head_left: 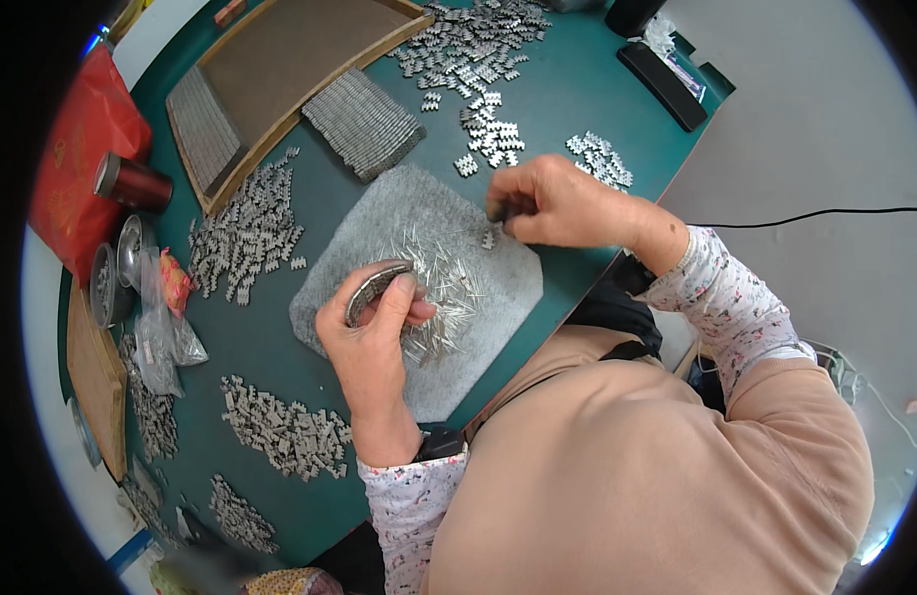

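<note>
Red bag [76, 159] at far left edge, dark red cup [133, 183] just beside it. Heaps of small grey metal pieces [248, 230] scattered over green table [280, 347]. Wooden tray [290, 59] at top, row of stacked pieces along its left wall. Left hand [371, 342] over grey felt pad [419, 288], fingers [404, 297] closed around curved metal strip [372, 288]. Loose thin pins [443, 283] lie on pad, beside hand. Right hand [557, 203] at pad's upper edge, fingers pinched on small dark piece [500, 210]; exact kind cannot tell. Black bar [664, 84] at upper right.

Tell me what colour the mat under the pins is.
Grey, a felt-like mat on the green table; head view.
</note>
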Tool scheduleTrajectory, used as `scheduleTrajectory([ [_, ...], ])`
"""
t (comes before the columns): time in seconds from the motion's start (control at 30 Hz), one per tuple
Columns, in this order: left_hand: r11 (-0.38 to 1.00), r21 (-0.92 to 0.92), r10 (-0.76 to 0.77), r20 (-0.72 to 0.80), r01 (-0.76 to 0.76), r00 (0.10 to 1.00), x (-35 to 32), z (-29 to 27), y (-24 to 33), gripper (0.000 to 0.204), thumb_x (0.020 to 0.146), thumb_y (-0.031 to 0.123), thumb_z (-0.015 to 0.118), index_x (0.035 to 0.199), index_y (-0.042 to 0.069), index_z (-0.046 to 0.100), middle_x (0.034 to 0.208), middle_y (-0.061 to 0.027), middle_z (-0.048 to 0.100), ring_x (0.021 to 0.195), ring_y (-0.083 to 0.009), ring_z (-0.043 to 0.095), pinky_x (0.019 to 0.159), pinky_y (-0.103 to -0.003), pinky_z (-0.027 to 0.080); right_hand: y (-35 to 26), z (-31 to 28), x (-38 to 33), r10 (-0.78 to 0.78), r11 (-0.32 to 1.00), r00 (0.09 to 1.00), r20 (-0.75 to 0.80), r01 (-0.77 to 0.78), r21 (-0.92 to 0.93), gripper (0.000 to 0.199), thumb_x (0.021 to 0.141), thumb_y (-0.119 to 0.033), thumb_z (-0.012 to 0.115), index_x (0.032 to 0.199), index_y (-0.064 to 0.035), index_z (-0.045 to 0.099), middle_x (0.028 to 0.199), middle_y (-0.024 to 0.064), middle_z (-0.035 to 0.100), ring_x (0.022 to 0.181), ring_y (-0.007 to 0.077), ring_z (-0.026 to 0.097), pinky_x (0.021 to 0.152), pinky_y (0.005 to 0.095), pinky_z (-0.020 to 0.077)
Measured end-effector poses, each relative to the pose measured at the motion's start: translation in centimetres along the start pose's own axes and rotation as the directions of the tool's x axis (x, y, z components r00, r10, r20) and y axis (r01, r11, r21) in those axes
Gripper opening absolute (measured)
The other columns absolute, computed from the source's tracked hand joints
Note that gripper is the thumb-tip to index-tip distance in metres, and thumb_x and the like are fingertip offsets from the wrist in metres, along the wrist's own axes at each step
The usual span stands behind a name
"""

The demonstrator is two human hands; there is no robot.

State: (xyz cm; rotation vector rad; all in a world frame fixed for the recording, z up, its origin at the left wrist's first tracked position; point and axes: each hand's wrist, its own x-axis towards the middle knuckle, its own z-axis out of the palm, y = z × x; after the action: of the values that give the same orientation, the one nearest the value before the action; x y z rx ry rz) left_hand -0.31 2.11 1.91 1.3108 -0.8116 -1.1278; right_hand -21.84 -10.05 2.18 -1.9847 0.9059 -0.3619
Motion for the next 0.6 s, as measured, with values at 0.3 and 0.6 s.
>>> scheduleTrajectory([
  [0.3, 1.0, 0.03, 0.009, -0.007, -0.009, 1.0, 0.2, 0.0, -0.3, 0.014, 0.085, 0.003, 0.066, 0.094, -0.008, 0.065, 0.074, -0.0102, 0.065, 0.057, -0.0154, 0.062, 0.053, -0.025, 0.049, 1.3, -0.5, 1.7, -0.263, 0.894, 0.949, -0.176, 0.171, -0.414, 0.013, 0.075, -0.001, 0.064, 0.088, 0.0026, 0.065, 0.081, 0.016, 0.066, 0.074, 0.0313, 0.065, 0.066, 0.0382, 0.0513],
  [0.6, 1.0, 0.013, 0.007, -0.01, -0.007, 1.0, 0.2, -0.2, -0.2, 0.012, 0.086, 0.002, 0.066, 0.093, -0.007, 0.066, 0.073, -0.0099, 0.065, 0.059, -0.0146, 0.064, 0.055, -0.024, 0.052, 1.7, -0.3, 5.7, -0.311, 0.728, 0.943, -0.122, 0.154, -0.668, 0.012, 0.077, -0.007, 0.062, 0.087, -0.0031, 0.069, 0.091, 0.0135, 0.062, 0.09, 0.0309, 0.062, 0.076, 0.0404, 0.051],
])
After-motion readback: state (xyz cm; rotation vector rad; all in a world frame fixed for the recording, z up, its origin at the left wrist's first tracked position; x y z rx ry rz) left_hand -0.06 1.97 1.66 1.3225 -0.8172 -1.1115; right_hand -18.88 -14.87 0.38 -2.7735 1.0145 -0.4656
